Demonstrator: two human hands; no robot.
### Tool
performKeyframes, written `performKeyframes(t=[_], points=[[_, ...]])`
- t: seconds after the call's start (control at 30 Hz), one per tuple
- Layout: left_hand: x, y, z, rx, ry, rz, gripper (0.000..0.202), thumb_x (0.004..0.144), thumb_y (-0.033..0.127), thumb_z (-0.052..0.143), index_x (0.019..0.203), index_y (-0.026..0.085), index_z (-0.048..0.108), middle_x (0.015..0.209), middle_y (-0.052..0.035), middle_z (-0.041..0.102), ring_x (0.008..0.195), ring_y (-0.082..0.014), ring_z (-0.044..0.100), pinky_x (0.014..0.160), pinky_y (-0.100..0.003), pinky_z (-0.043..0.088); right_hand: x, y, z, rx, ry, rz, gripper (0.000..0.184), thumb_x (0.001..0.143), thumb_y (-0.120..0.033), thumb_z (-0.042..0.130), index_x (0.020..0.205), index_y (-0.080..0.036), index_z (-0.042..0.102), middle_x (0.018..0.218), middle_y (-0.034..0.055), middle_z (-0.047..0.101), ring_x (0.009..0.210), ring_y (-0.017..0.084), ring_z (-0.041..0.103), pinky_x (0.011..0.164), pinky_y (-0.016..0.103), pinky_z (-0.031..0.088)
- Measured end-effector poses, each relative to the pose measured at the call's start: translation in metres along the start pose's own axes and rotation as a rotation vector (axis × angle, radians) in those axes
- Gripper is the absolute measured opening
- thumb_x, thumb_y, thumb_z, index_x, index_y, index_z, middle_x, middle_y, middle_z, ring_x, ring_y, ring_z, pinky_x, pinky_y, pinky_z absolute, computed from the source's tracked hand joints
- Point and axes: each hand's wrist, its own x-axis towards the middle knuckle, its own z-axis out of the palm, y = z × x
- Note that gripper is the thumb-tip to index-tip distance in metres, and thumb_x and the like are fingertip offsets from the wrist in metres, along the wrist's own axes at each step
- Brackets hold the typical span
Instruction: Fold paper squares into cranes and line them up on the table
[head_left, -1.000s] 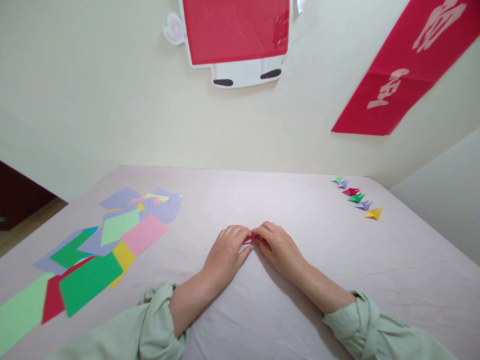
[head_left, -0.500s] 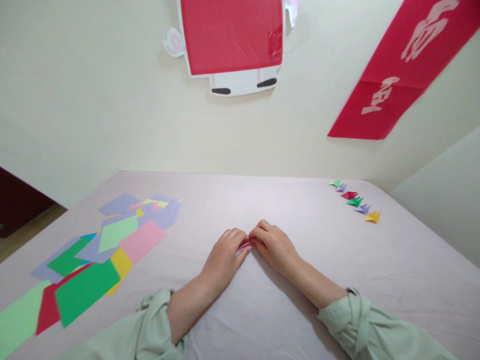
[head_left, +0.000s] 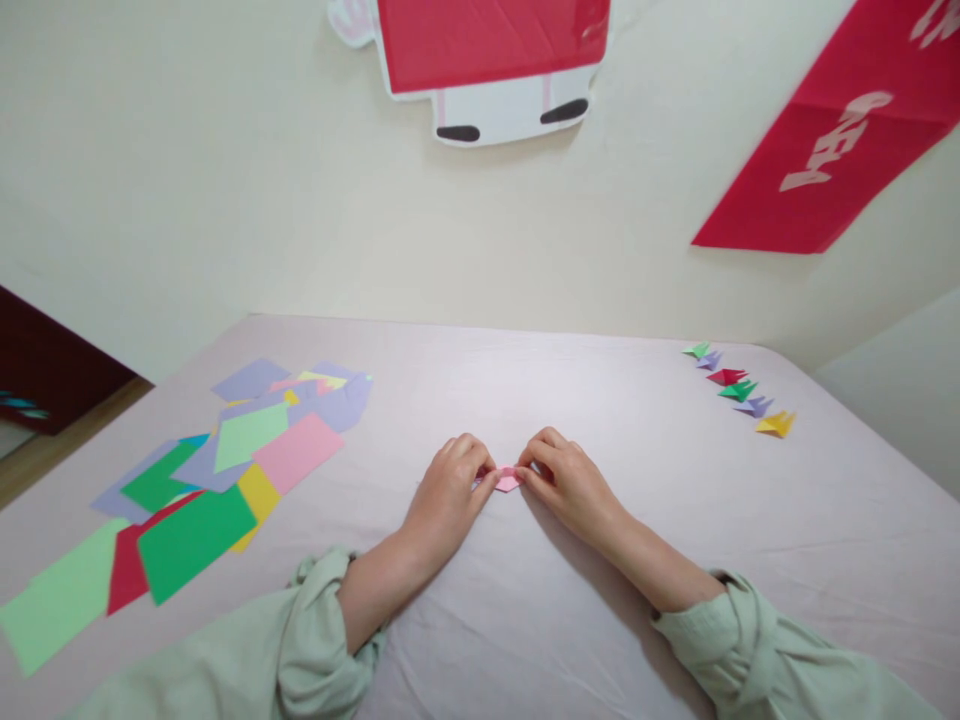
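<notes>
Between my hands is a small folded piece of pink paper (head_left: 508, 481), low over the cloth-covered table. My left hand (head_left: 451, 484) pinches its left end between thumb and fingers. At the other end, my right hand (head_left: 568, 480) grips the paper the same way. The middle of the paper shows as a short pink shape with a pointed lower edge; its two ends are hidden by my fingertips.
Loose coloured paper sheets, among them a green sheet (head_left: 196, 545) and a pink sheet (head_left: 298, 460), overlap on the left. Several small folded paper figures, including a yellow figure (head_left: 775, 425), line the table's (head_left: 585, 385) far right. A wall (head_left: 480, 240) rises behind.
My hands have drawn slightly apart, and more of the pink paper shows between them. The whole view has shifted a little, so the wall decorations sit higher.
</notes>
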Motion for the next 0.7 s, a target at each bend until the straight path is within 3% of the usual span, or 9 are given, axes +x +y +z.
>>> performKeyframes(t=[0.33, 0.7], points=[[0.0036, -0.0026, 0.0048, 0.097, 0.027, 0.010, 0.006, 0.090, 0.016, 0.058, 0.087, 0.019, 0.053, 0.091, -0.0028, 0.057, 0.088, -0.0196, 0.052, 0.078, -0.033, 0.042, 0.0017, -0.0079, 0.0022, -0.087, 0.002, 0.043, 0.008, 0.087, -0.015, 0.059, 0.080, -0.019, 0.060, 0.087, 0.0003, 0.058, 0.075, 0.014, 0.053, 0.073, 0.030, 0.036], [0.0007, -0.0035, 0.0008, 0.092, -0.025, 0.072, 0.008, 0.092, 0.016, 0.055, 0.090, 0.020, 0.061, 0.094, -0.0034, 0.058, 0.092, -0.0199, 0.053, 0.084, -0.035, 0.044, -0.0040, -0.0083, -0.0044, -0.055, -0.007, 0.057, 0.011, 0.084, -0.008, 0.057, 0.085, -0.018, 0.060, 0.090, 0.0023, 0.057, 0.074, 0.015, 0.054, 0.070, 0.028, 0.040]])
